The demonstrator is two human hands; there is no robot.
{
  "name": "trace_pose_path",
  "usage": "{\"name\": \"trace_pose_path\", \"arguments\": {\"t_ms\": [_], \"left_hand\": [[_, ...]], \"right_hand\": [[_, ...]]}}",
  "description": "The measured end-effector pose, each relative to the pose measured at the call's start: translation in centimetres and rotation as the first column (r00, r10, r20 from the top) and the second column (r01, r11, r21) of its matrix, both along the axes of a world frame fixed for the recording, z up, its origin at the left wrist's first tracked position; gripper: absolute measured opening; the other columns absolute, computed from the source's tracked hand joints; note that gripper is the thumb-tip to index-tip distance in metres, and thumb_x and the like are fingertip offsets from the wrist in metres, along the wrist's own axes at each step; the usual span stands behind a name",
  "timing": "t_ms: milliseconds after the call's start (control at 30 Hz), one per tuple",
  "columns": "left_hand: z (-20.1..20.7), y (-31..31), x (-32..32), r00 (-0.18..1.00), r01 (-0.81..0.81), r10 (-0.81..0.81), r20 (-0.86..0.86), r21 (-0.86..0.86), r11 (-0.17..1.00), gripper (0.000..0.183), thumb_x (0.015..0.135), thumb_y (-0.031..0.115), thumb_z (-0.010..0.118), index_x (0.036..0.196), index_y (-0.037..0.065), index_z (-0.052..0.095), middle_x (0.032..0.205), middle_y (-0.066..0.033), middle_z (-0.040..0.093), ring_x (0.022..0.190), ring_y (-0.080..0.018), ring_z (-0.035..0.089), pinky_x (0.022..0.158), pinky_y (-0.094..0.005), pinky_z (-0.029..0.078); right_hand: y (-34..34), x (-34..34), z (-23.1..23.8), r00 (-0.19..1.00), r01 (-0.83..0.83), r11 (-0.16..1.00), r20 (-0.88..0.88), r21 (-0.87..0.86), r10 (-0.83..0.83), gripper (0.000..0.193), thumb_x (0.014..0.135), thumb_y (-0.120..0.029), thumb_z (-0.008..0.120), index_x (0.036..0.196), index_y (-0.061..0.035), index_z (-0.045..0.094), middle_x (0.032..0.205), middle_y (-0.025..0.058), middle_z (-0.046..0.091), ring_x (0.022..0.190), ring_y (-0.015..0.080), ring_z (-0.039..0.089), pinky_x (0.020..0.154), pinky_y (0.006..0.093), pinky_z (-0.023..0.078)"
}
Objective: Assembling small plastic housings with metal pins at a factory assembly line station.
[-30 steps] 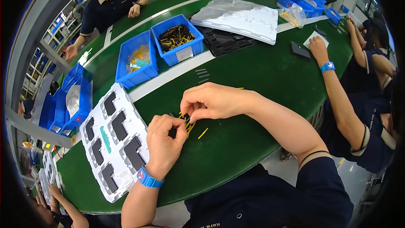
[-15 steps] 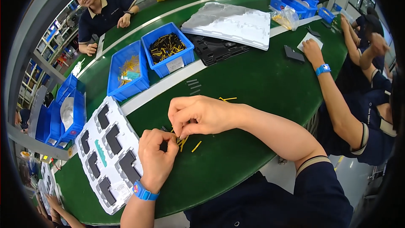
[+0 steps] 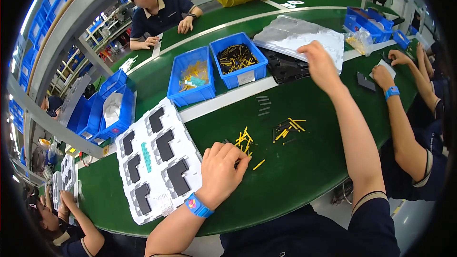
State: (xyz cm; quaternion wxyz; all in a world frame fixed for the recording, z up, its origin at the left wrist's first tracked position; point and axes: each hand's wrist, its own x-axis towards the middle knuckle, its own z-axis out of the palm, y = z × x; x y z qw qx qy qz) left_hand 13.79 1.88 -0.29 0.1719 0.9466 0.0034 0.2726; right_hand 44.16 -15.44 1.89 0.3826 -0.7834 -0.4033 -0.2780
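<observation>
My left hand point(image 3: 222, 170) rests on the green table beside a loose pile of yellow and black strips point(image 3: 244, 141). Its thumb and forefinger are pinched together; what lies between them is too small to make out. Raised in front of the white plastic tray point(image 3: 290, 35) is my right hand point(image 3: 320, 66), its fingers bent together and anything in them hidden. A second group of yellow and black strips point(image 3: 289, 129) lies between the hands, and a short row of thin dark strips point(image 3: 263, 105) sits beyond. Left of my left hand, a white tray point(image 3: 183, 131) holds several black L-shaped parts point(image 3: 165, 145).
Two blue bins stand behind the strips: one point(image 3: 178, 93) with yellow pieces in bags, one point(image 3: 238, 79) full of black and yellow strips. Black trays point(image 3: 285, 69) lie under the white one. More blue bins point(image 3: 124, 114) stand at left. Co-workers sit across and at right.
My right hand has left my left hand and risen toward the far right. The left hand stays low by the strips. The view has shifted, uncovering the second strip group.
</observation>
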Motion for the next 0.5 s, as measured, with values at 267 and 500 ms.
{"name": "trace_pose_path", "arguments": {"t_ms": [267, 500], "left_hand": [[0.1, -0.4, 0.2, 0.998, 0.066, -0.065, 0.021, -0.060, 0.996, 0.012, 0.075, 0.002, 0.070, 0.084, 0.009, 0.069, 0.078, -0.0016, 0.063, 0.079, -0.0221, 0.056, 0.070, -0.0338, 0.041], [0.5, -0.5, -0.2, 0.998, 0.062, -0.061, 0.011, -0.078, 0.995, 0.014, 0.073, -0.002, 0.069, 0.083, 0.008, 0.069, 0.078, -0.0029, 0.063, 0.077, -0.0230, 0.056, 0.070, -0.0337, 0.041]], "right_hand": [[-7.7, 5.4, -2.4, 0.879, 0.474, 0.782, 0.174, -0.405, -0.443, 0.035, 0.080, -0.032, 0.070, 0.100, -0.0036, 0.065, 0.103, 0.0096, 0.058, 0.104, 0.0296, 0.055, 0.087, 0.0427, 0.044], [-6.7, 5.9, -2.4, 0.923, 0.380, 0.802, 0.126, -0.461, -0.365, 0.042, 0.067, -0.040, 0.079, 0.089, -0.0056, 0.067, 0.098, 0.0075, 0.059, 0.106, 0.0269, 0.054, 0.091, 0.0417, 0.041]]}}
